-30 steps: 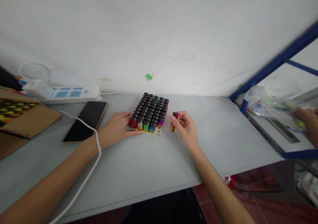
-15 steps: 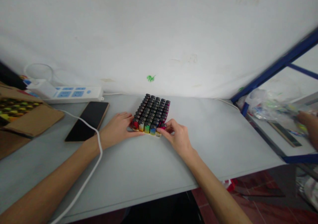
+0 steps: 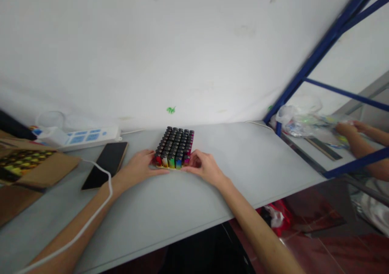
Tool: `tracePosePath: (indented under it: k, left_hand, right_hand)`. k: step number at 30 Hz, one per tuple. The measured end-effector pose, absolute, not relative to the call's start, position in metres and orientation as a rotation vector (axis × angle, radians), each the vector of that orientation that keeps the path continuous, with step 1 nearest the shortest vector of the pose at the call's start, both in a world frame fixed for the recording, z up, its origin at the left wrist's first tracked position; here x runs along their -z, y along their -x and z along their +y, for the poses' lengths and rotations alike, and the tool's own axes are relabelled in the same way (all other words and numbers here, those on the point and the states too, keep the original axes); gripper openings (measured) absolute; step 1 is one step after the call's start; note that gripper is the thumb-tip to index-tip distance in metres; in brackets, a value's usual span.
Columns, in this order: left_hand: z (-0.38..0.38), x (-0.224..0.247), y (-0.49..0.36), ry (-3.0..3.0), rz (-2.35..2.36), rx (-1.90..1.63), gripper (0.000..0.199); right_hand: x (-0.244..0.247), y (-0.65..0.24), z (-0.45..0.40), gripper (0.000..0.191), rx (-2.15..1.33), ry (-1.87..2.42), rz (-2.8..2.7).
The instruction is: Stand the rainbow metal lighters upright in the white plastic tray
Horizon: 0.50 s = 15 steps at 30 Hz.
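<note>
Several lighters [image 3: 174, 144] stand upright in tight rows in a shallow tray [image 3: 172, 168], with black tops facing up. The front row shows red, whitish-yellow, green, blue and magenta bodies. My left hand [image 3: 138, 166] grips the tray's near left corner, its thumb along the front edge and its fingers at the left side. At the near right corner, my right hand [image 3: 203, 166] has its thumb at the front and curled fingers at the right side, beside the magenta lighter [image 3: 187, 160].
On the left lie a dark phone [image 3: 106, 164], a white power strip [image 3: 91, 138] and an open cardboard box [image 3: 65, 168] of lighters. A white cable [image 3: 91, 221] crosses my left arm. Past a blue frame [image 3: 316, 59], another person's hands [image 3: 349, 130] handle plastic bags.
The magenta lighter, which my right hand held tilted over the near right corner, now stands level in the front row. My view has turned rightward, showing more of the other person's arms.
</note>
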<state>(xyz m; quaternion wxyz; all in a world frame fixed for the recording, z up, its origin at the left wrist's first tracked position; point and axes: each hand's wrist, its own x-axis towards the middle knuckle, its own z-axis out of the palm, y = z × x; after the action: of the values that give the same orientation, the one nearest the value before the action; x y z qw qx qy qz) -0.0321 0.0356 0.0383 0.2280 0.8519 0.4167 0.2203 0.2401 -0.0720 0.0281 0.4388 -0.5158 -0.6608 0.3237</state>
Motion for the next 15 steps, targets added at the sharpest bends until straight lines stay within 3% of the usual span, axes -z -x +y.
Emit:
tracePosePath:
  k: [5, 10, 15]
  left_hand:
    - [0.037, -0.049, 0.038, -2.107, 1.128, -0.753, 0.061]
    - [0.042, -0.037, 0.016, -1.685, 1.128, -1.083, 0.085]
    - [0.051, -0.032, -0.019, -1.38, 1.039, -1.188, 0.073]
  right_hand:
    - [-0.024, -0.239, -0.071, 0.048, -0.67, 1.29, -1.341]
    - [-0.009, -0.222, -0.053, 0.071, -0.733, 1.245, -0.98]
    - [-0.014, -0.191, -0.022, 0.095, -0.767, 1.219, -0.871]
